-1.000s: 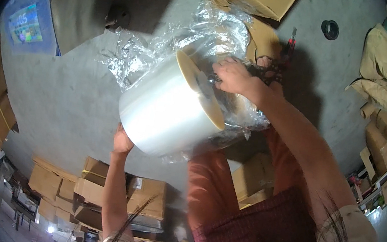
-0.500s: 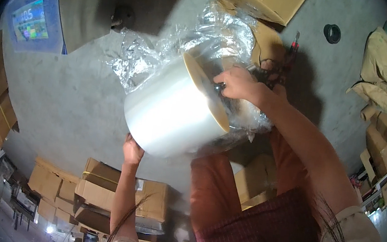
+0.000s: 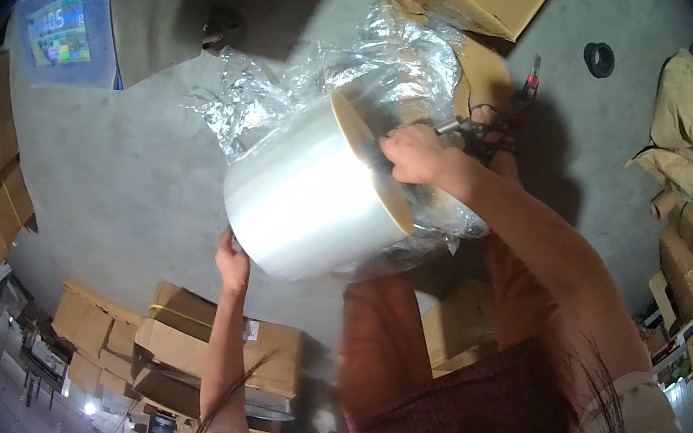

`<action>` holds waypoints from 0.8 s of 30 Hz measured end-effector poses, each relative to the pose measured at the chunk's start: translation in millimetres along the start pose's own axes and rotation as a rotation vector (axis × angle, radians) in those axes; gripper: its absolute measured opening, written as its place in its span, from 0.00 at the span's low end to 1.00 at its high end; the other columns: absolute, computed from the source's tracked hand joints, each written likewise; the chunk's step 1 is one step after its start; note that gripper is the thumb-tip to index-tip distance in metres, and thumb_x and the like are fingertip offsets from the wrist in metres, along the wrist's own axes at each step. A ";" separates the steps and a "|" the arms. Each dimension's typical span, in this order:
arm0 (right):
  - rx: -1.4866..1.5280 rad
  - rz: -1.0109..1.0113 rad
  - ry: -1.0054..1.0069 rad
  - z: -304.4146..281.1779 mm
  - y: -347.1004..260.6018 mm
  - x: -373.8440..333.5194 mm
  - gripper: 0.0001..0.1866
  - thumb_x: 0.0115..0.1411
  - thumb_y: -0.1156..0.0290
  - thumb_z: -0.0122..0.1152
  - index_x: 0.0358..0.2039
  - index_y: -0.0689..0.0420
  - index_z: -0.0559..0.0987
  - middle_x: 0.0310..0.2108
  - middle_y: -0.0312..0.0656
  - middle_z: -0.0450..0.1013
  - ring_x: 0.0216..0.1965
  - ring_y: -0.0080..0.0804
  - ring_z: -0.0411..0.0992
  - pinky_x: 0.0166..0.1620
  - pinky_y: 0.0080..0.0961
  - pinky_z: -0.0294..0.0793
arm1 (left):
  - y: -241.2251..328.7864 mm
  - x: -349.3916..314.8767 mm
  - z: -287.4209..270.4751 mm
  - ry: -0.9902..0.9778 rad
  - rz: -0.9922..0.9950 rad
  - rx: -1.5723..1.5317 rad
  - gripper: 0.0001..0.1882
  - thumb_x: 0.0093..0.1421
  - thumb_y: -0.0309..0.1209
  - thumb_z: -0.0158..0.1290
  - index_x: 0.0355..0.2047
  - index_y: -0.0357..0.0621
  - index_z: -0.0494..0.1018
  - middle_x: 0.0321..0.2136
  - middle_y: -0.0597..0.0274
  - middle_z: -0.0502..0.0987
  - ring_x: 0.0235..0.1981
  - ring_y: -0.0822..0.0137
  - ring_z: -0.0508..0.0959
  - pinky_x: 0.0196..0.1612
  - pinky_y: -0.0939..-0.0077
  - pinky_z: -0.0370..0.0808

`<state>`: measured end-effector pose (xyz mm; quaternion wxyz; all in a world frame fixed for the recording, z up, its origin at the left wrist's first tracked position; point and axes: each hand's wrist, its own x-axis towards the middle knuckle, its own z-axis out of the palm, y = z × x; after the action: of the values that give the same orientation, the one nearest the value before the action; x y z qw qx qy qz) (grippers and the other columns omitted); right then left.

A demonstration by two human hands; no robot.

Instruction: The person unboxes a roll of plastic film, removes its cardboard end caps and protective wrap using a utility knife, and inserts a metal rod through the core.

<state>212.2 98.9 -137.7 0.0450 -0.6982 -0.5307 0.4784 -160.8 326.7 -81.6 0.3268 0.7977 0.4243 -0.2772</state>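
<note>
The film roll (image 3: 314, 194) is lying mid-frame, looking largely unwrapped, the right hand (image 3: 414, 153) gripping a metal rod (image 3: 448, 127), insertion unclear, the left hand (image 3: 232, 264), lower left, showing no clear grip.

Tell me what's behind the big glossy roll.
Beyond the upper edge of the glossy roll, crumpled clear plastic shows against the grey floor. Whatever is directly behind the roll is covered, so I can't tell.
</note>
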 end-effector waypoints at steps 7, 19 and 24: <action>0.144 0.158 -0.075 -16.5 5.1 -0.5 0.13 0.47 0.71 0.59 0.34 0.60 0.81 0.35 0.51 0.78 0.40 0.51 0.77 0.42 0.44 0.75 | 151.2 -6.1 -11.2 0.096 -0.520 -1.485 0.47 0.60 0.68 0.42 0.66 0.44 0.55 0.64 0.52 0.59 0.65 0.51 0.59 0.64 0.50 0.58; 0.041 -0.141 0.100 -1.8 11.1 7.5 0.13 0.40 0.67 0.66 0.23 0.63 0.79 0.28 0.52 0.77 0.33 0.51 0.77 0.34 0.41 0.77 | 158.3 -5.7 -11.4 0.126 -0.463 -1.512 0.42 0.63 0.64 0.41 0.65 0.44 0.58 0.62 0.56 0.63 0.62 0.54 0.63 0.62 0.55 0.61; 0.167 -0.103 -0.311 -27.1 22.1 10.0 0.21 0.41 0.67 0.68 0.35 0.66 0.79 0.34 0.54 0.77 0.40 0.52 0.77 0.42 0.40 0.76 | 150.9 -6.9 -8.3 0.062 -0.445 -1.530 0.42 0.63 0.64 0.41 0.65 0.45 0.58 0.62 0.57 0.64 0.61 0.53 0.64 0.62 0.55 0.62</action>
<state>246.9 109.2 -141.9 0.0447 -0.5815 -0.5249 0.6200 -33.3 265.3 -28.2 0.7087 0.2560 0.6551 0.0545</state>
